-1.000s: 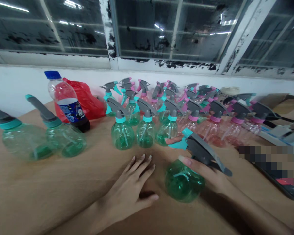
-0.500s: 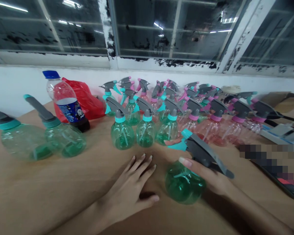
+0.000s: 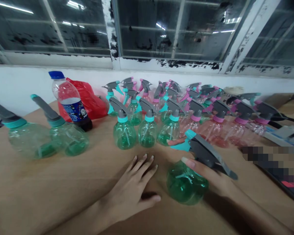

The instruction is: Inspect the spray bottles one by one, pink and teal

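My right hand (image 3: pixel 210 174) is wrapped round the neck of a green spray bottle (image 3: pixel 186 186) with a grey and turquoise spray head. The bottle tilts a little, its nozzle facing left and away from me; whether its base touches the table cannot be made out. To its left, my left hand (image 3: pixel 134 186) lies palm down on the wooden table (image 3: pixel 71 189), fingers spread and holding nothing. Beyond my fingertips a green spray bottle (image 3: pixel 147 132) stands upright in a front row with other green ones and several pink spray bottles (image 3: pixel 214 130).
Two green spray bottles (image 3: pixel 70 140) stand at the left. Behind them are a soda bottle (image 3: pixel 72 104) with a blue cap and a red plastic bag (image 3: pixel 90 101). A dark, partly blurred-out object (image 3: pixel 269 169) and a power strip (image 3: pixel 284 135) lie at the right, near a cardboard box (image 3: pixel 286 102).
The whole view has shifted slightly, so things sit a little further right. Both hands and the held spray bottle keep nearly the same pose.
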Action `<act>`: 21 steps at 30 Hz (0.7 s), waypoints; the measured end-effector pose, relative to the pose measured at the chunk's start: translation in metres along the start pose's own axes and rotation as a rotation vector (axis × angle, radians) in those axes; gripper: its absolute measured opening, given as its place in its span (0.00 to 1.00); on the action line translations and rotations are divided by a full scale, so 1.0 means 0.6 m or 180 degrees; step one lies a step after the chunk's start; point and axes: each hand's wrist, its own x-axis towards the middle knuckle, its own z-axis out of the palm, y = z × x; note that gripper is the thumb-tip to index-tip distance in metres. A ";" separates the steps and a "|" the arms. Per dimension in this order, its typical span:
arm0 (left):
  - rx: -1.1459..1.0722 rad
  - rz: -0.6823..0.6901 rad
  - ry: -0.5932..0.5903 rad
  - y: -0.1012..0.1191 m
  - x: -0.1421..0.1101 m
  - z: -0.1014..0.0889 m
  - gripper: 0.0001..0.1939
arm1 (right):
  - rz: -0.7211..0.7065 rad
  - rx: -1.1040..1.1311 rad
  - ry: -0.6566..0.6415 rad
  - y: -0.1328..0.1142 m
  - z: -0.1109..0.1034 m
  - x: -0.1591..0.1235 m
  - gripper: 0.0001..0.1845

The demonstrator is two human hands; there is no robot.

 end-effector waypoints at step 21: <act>-0.0146 -0.0055 0.0082 0.005 0.000 0.000 0.35 | -0.0078 -0.0014 -0.0043 -0.001 -0.001 0.002 0.13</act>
